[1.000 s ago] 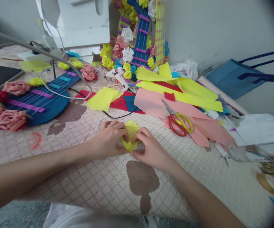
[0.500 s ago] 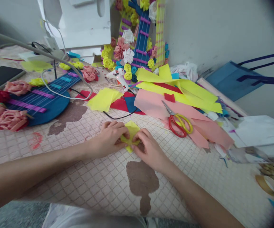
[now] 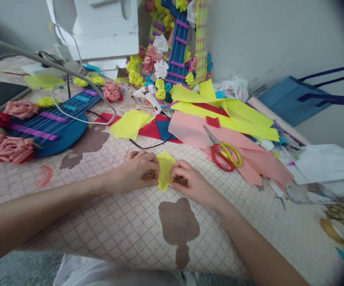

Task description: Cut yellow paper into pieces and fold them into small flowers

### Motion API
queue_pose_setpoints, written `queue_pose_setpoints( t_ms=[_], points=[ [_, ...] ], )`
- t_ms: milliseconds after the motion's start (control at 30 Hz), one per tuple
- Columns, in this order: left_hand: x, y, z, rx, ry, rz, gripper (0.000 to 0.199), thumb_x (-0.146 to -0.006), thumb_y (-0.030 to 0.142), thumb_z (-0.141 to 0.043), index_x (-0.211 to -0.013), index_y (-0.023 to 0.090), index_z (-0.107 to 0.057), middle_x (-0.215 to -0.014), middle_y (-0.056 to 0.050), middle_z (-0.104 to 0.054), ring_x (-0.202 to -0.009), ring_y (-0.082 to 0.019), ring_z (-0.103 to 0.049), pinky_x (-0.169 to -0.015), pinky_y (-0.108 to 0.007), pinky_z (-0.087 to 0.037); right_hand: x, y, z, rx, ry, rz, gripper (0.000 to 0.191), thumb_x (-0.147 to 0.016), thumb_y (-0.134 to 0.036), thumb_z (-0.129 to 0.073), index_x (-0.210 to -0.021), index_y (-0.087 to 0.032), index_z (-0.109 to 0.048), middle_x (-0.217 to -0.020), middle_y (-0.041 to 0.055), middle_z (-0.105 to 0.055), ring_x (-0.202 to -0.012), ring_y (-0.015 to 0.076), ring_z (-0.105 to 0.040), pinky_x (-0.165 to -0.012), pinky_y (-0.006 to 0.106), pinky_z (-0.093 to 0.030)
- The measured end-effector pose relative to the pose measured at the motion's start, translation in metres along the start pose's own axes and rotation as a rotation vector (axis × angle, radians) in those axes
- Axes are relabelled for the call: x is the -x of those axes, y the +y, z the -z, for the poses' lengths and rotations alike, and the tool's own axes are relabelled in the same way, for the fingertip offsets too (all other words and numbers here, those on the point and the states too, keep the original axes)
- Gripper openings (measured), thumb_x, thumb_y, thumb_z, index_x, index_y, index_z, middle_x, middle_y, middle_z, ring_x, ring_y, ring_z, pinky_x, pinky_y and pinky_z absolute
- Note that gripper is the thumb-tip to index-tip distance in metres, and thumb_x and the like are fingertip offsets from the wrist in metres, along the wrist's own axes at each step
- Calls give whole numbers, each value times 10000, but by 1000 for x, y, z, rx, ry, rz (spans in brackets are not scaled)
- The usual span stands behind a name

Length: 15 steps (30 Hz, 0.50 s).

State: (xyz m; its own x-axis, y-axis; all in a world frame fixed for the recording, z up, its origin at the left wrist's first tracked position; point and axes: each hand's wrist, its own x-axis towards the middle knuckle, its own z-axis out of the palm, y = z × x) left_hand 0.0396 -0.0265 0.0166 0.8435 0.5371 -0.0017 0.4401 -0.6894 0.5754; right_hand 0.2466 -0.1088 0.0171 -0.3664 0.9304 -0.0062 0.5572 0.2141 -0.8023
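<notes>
A small piece of yellow crepe-like paper (image 3: 165, 169) is held between my two hands, just above the quilted table cover. My left hand (image 3: 142, 169) pinches its left edge with the fingers curled. On the other side, my right hand (image 3: 188, 178) grips the lower right edge between thumb and fingertips. Beyond them lies a stack of yellow paper squares (image 3: 131, 124) on red paper. Scissors (image 3: 224, 153) with red and yellow handles rest on pink paper (image 3: 195, 129), to the right. A white glue gun (image 3: 149, 97) lies further back.
A blue paper guitar (image 3: 61, 133) with pink paper roses (image 3: 13, 149) lies at the left, under a looping white cable (image 3: 112, 107). More decorated guitars (image 3: 177, 43) lean at the back. Yellow strips (image 3: 243, 119) and a tape roll (image 3: 337, 231) are at the right.
My hands have drawn slightly apart at the yellow paper, with the right hand shifting a little right. More of the paper's middle now shows, less pinched together.
</notes>
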Motion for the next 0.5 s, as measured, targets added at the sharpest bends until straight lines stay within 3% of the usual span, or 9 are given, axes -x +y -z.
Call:
queue_pose_setpoints(
  t_ms=[167,500],
  points=[
    [0,3,-2,-24,25,15,99,-757,266,-621,-694,190,-615,-916,-11,-594,-944,-211,-495,-875,-417,-274,0,-1,-6,70,70,-26,93,-808,-147,-607,-781,-200,-536,-939,14,-498,-848,147,-514,-711,279,-436],
    [-1,0,-2,-4,11,22,56,-769,202,-594,-718,188,-611,-912,-3,-592,-920,-200,-508,-886,-412,-269,-1,-1,1,-15,21,-10,104,-837,-102,-548,-792,-195,-555,-929,5,-490,-783,114,-513,-677,250,-429]
  ],
)
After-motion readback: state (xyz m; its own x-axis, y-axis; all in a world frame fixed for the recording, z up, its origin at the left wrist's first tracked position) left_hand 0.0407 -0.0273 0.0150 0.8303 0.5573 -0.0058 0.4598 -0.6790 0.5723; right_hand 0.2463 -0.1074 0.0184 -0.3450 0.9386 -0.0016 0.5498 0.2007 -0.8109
